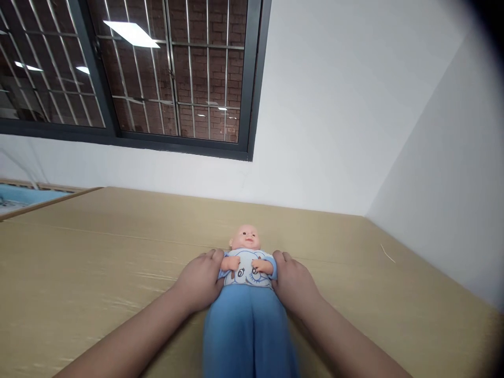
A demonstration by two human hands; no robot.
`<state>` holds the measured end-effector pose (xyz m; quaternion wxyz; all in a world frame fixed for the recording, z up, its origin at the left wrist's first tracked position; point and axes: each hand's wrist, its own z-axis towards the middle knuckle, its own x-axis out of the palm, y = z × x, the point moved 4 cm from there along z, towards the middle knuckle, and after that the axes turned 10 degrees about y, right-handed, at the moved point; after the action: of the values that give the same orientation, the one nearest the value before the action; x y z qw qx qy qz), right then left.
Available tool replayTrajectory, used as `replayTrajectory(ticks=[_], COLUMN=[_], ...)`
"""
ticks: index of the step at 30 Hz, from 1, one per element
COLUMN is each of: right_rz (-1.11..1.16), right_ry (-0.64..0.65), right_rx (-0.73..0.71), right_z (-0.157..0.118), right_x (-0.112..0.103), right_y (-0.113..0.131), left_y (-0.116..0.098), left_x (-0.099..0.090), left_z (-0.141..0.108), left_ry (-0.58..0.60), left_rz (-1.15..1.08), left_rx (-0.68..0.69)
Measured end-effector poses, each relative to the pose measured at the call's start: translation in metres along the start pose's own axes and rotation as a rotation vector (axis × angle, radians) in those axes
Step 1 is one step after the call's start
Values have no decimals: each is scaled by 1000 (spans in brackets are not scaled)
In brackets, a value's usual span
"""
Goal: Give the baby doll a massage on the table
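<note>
A baby doll [245,239] lies on its back on a tan, smooth-covered surface, its head toward the wall. It wears a white top [249,268] with blue sleeves and a printed animal face, and long blue trousers [248,325] that run out of the bottom of the view. At one side of its chest, my left hand [201,279] grips the doll by the sleeve and upper body. My right hand [294,279] holds the opposite side in the same way. Both sets of fingers are curled and partly hidden. The doll's small hands rest on its chest.
The tan tabletop [118,262] meets a white wall [315,121] at the back and right. A thin pale strand [388,254] lies at right. Above is a dark-framed window [177,139] with metal bars. Something light blue [33,195] shows beyond the left edge.
</note>
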<state>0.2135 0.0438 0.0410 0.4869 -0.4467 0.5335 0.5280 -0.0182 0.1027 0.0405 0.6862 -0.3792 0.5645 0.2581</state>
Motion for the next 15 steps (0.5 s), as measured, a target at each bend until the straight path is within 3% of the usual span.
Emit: replayTrajectory(ticks=[5,8,12,15], right_rz=[771,1191,1810,2021], right_ry=[-221,-299,-167,-48], right_rx=[-46,35,105,191], right_z=[12,27,40,40], right_x=[20,44,64,66], right_y=[-42,-65,-73,-72], left_y=[38,65,78,77], left_x=[15,34,51,54], left_z=[7,15,24,26], left_ry=[-148,-226,-290,-330], left_rz=[-509,-951,-1459,-1658], left_rx=[-27,-76,-164,-269])
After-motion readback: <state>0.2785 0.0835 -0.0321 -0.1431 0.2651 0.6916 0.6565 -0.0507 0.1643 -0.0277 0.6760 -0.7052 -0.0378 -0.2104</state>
